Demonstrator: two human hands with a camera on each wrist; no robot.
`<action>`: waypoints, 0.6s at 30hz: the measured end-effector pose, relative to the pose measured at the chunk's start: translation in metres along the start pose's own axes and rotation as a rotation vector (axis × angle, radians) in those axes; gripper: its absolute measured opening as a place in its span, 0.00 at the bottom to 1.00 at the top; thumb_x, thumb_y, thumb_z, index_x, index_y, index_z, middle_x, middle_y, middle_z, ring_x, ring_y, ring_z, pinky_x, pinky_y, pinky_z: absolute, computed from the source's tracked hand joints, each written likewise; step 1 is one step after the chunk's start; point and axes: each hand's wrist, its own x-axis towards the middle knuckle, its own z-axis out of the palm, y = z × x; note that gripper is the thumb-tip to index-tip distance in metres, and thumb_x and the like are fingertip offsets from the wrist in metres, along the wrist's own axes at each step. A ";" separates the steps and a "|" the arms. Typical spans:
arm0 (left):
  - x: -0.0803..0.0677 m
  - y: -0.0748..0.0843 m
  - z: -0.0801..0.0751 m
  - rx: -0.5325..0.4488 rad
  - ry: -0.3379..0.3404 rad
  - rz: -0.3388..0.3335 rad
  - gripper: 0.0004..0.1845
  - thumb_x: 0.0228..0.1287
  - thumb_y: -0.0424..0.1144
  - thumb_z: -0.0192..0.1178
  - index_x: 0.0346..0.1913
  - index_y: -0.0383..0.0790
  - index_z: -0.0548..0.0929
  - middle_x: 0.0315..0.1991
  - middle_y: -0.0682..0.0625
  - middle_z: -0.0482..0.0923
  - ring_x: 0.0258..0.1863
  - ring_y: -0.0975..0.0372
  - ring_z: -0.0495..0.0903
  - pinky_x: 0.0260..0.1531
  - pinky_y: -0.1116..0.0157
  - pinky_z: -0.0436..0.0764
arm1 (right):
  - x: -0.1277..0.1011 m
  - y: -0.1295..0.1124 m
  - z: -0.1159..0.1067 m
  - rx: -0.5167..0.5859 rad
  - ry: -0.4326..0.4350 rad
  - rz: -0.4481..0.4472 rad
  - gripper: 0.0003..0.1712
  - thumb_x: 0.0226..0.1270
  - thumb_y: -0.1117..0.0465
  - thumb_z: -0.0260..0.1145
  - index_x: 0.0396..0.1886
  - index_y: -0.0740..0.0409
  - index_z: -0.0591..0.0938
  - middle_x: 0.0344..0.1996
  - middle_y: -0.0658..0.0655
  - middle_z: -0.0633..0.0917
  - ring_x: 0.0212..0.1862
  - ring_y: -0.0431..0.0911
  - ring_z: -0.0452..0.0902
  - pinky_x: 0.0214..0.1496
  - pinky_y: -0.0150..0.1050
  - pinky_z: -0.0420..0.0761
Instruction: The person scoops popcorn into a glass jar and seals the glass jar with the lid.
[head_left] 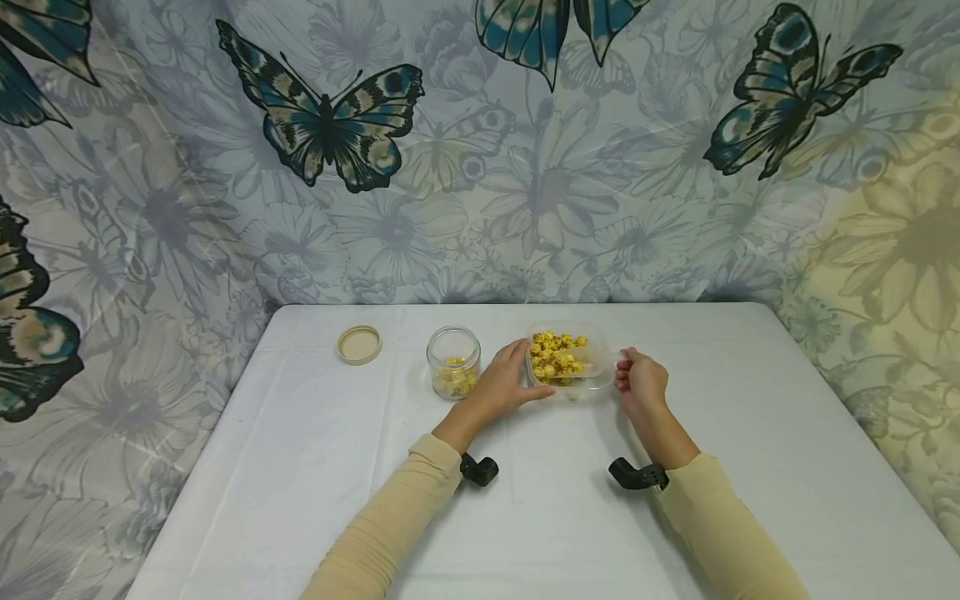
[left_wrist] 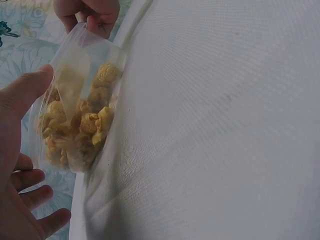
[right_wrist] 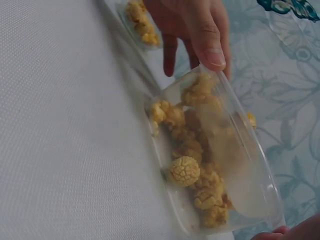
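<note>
A clear plastic container (head_left: 594,333) holding caramel popcorn (head_left: 553,357) sits on the white table. My left hand (head_left: 498,385) holds its left side, thumb along the near rim and fingers spread round the far corner. At the right end, the curled fingers of my right hand (head_left: 642,381) pinch the handle of a translucent plastic scoop (right_wrist: 240,170), whose milky blade lies among the popcorn. Beside my left hand stands an uncovered glass jar (head_left: 453,360) with some popcorn at its bottom.
A round gold-rimmed lid (head_left: 358,345) lies on the table (head_left: 300,492), left of the jar. Behind the table's far edge hangs a butterfly-and-flower patterned backdrop (head_left: 540,208). Each wrist wears a small black camera.
</note>
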 end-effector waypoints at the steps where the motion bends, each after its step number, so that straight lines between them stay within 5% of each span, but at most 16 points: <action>1: 0.000 0.000 0.000 -0.002 0.000 -0.001 0.53 0.57 0.64 0.65 0.78 0.46 0.51 0.77 0.48 0.53 0.76 0.53 0.55 0.73 0.53 0.62 | 0.000 0.000 0.000 0.003 0.002 0.006 0.09 0.78 0.60 0.48 0.42 0.59 0.73 0.13 0.47 0.72 0.14 0.35 0.64 0.14 0.26 0.64; 13: 0.000 0.001 0.001 -0.002 0.001 -0.009 0.53 0.56 0.63 0.66 0.78 0.47 0.51 0.77 0.49 0.53 0.76 0.54 0.54 0.73 0.55 0.62 | 0.002 -0.002 -0.001 0.040 -0.020 0.048 0.10 0.79 0.58 0.45 0.40 0.58 0.70 0.13 0.48 0.72 0.14 0.36 0.65 0.14 0.26 0.64; 18: -0.001 0.002 0.000 -0.003 0.001 -0.012 0.53 0.56 0.64 0.65 0.78 0.46 0.51 0.77 0.49 0.53 0.76 0.54 0.55 0.74 0.55 0.62 | 0.002 0.003 0.000 -0.082 -0.046 -0.084 0.12 0.78 0.58 0.51 0.44 0.64 0.74 0.13 0.46 0.74 0.15 0.35 0.65 0.14 0.25 0.65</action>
